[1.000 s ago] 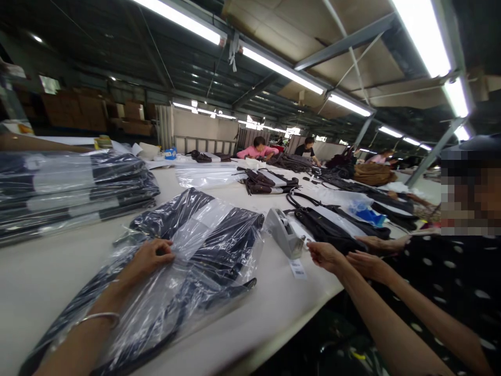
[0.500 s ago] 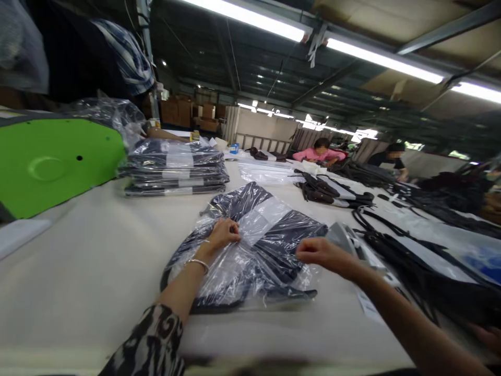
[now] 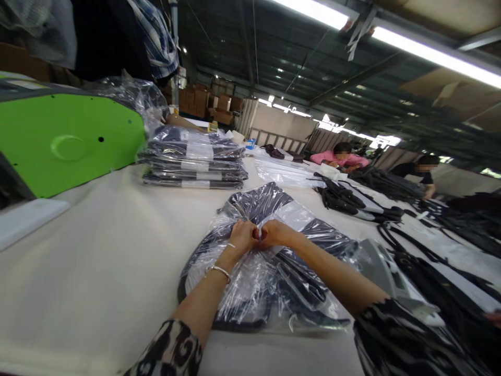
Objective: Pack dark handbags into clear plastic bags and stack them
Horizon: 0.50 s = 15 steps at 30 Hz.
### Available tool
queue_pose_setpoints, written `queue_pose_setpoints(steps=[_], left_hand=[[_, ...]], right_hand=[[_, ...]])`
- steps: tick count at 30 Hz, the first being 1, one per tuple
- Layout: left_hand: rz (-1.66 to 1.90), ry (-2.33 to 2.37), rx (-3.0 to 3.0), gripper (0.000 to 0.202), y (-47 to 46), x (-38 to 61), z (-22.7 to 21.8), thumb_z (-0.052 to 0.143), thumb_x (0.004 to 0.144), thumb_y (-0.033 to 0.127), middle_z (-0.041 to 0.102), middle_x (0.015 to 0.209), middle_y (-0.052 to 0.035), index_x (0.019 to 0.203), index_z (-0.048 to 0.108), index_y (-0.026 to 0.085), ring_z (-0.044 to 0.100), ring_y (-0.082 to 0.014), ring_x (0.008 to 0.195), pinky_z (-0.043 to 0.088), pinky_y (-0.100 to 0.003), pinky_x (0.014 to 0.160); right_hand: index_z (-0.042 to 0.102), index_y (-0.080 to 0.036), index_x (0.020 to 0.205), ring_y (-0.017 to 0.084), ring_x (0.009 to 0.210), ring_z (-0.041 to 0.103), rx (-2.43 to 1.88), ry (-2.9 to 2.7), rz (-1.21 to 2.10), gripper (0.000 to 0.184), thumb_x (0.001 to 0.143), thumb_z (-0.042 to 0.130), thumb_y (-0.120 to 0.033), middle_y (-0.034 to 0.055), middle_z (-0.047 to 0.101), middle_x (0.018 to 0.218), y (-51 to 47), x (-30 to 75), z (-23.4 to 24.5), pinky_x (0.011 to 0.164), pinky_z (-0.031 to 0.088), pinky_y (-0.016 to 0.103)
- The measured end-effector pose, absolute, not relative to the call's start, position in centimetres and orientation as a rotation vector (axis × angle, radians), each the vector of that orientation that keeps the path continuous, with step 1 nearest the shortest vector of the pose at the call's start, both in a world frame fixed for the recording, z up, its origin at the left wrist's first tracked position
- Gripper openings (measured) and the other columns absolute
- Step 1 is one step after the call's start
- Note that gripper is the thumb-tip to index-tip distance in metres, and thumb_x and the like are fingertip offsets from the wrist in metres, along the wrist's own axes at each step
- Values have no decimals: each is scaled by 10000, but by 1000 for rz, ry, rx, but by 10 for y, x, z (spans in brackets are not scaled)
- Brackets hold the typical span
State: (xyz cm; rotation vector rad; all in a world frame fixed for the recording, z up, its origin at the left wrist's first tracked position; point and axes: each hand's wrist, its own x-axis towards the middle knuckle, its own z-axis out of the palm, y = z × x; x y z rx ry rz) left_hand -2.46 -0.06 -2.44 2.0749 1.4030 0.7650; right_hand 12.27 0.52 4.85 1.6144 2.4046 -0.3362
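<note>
Plastic-wrapped dark bundle (image 3: 270, 261) lies in front of me, close to the near edge of a broad pale table (image 3: 117, 261). Off to the left stands a machine with a green side (image 3: 74, 141); to the right of that, farther back than my work, sits a stack of wrapped bundles (image 3: 195, 162), lying flat one on another. Mine is well apart from them, just beside a grey dispenser (image 3: 378, 266).

As I judge it, the wrapping is well along: the dark cloth is inside its clear film, and a white band (image 3: 293, 214) shows across it. What looks unfinished is the film itself, loose and creased over the front and sticking out at the near right corner. Whether any of it is fastened, I can't tell.

Both my hands meet over its middle. My left hand (image 3: 245, 236) is curled, thumb and finger pinched on the film; my right hand (image 3: 276, 234) is curled too, its tips closed on what looks like a pale sliver (image 3: 260, 230), too small to make out.
</note>
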Motion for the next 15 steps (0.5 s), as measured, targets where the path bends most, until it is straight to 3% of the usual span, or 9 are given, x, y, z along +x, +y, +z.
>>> queue_pose_setpoints(steps=[5,8,11,15], left_hand=[[712,1356,2076,98,0,-28,-19,692,632,125,740,819,23,645,694,222,654,-186,905,182,-457,1170],[727,1343,2079,116,-1,-31,-18,693,628,117,752,903,12,672,699,224,653,-200,952,179,-446,1176],[758,1350,2074,98,-2,-32,-20,693,636,132,750,976,0,682,689,219,649,-207,987,189,-442,1175],[782,1350,2073,106,-2,-33,-20,695,635,140,745,1015,-8,705,671,216,639,-203,1020,191,-460,1169]], right_hand=[[661,-191,1006,255,891,648,1787,2319,-184,602,550,819,-552,79,708,957,6,129,39,691,429,276],[617,-188,1043,292,979,622,1901,2347,-96,701,534,817,-627,108,681,1033,2,136,33,826,430,347],[599,-194,1129,321,1107,568,1995,2467,-26,717,587,799,-619,132,624,1198,-6,157,27,939,389,421],[483,-212,1368,341,1359,385,2261,2433,28,848,639,798,-509,155,428,1483,-26,231,28,1104,262,475]])
